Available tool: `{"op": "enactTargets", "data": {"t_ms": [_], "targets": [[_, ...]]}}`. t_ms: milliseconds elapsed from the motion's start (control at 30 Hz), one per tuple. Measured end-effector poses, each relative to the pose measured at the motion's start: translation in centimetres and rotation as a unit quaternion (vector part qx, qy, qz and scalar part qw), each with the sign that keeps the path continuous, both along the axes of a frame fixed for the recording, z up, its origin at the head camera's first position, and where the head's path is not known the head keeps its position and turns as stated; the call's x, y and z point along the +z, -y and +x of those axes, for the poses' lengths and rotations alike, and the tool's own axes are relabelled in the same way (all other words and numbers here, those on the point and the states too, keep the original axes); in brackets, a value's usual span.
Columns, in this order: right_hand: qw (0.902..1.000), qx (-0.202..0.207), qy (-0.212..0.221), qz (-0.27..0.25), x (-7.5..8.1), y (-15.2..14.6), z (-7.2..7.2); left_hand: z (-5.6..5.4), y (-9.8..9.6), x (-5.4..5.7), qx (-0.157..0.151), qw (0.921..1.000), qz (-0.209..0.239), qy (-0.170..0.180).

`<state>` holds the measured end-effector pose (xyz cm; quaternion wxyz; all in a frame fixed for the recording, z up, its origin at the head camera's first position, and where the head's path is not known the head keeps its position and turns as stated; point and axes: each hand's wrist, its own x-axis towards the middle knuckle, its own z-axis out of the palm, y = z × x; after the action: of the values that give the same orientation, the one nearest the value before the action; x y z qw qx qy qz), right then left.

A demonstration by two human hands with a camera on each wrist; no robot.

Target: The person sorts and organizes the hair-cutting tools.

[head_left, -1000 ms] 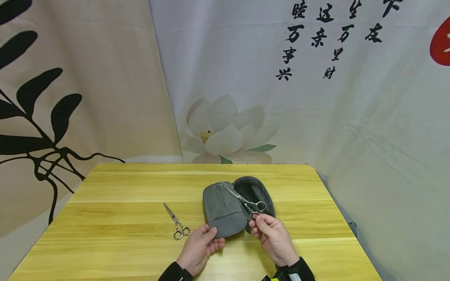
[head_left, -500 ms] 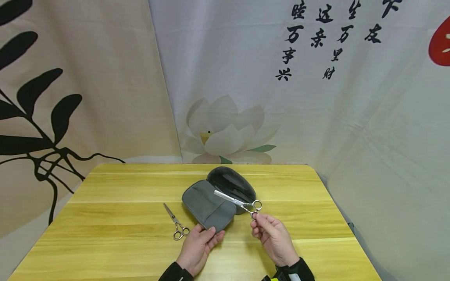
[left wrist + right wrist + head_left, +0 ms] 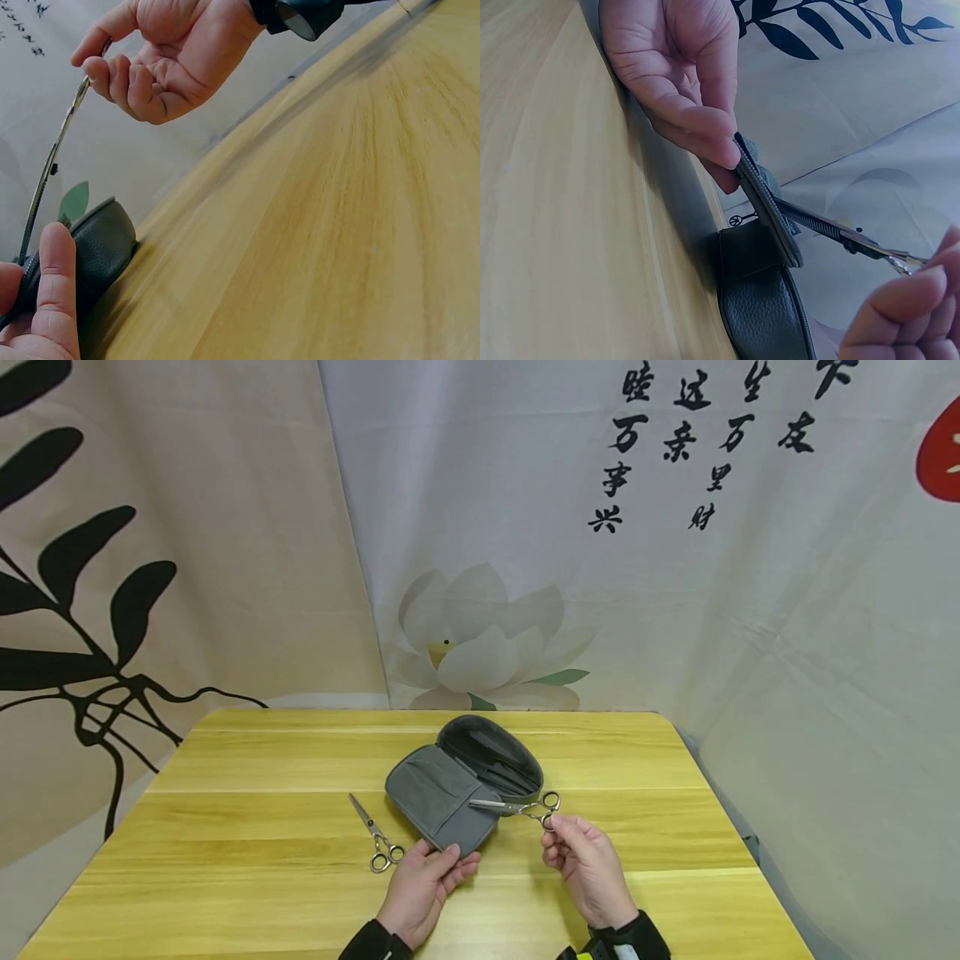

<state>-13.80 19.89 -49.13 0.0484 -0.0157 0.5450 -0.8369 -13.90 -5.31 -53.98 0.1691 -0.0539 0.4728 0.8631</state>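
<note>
A dark grey zip case lies unfolded in the head view, its pocketed flap to the left and its hollow half behind to the right. My left hand pinches the flap's near edge between thumb and fingers. Thinning scissors are pinched by one finger ring in my right hand. Their blades point left over the flap's pocket side; whether the tips touch it is unclear. In the right wrist view the toothed blade reaches to the flap. A second pair of scissors lies left of the case.
The wooden table has its far edge close behind the case. Beyond it hangs a printed cloth with a lotus and black writing. Dark slim shapes show inside the hollow half of the case.
The case has turned and shifted left, its hollow half now farther back. The thinning scissors' blades have swung lower in the head view, while both hands stay nearly in place.
</note>
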Motion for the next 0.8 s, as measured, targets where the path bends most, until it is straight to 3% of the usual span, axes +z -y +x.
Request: {"op": "enactTargets", "data": {"t_ms": [233,533,800], "targets": [[0.9998,-0.015,0.009,0.008,0.04,0.25,-0.02,0.04,0.01,0.16,-0.001,1.0,0.0,-0.001],[0.9993,0.006,0.034,0.012,-0.14,0.42,-0.02,0.04,-0.03,0.15,-0.002,1.0,-0.001,-0.004],[0.9898,0.096,0.1,0.032,-0.22,0.17,-0.13,-0.06,-0.1,0.06,0.002,0.9999,-0.009,-0.005]]}}
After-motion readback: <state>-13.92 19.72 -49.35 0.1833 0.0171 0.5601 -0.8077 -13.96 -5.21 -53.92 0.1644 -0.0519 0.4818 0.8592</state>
